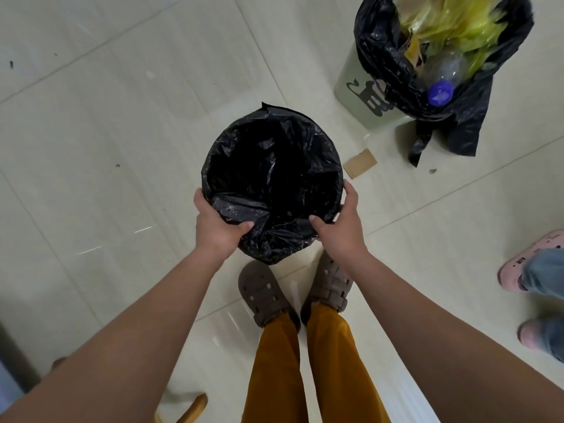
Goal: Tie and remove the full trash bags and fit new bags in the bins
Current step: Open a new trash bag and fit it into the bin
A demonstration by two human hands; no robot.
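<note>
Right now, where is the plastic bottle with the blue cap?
In the head view, the bottle lies at upper right, inside the full black bag in the pale bin, beside yellow plastic waste.

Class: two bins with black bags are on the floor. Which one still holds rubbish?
The pale bin at upper right: its black bag holds a bottle. The bin between the hands looks empty.

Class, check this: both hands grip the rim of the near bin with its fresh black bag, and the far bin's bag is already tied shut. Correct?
Not quite. The head view shows the far bin's bag gaping open, a bottle and yellow plastic showing. The rest stands: left hand and right hand grip the near bin rim.
</note>
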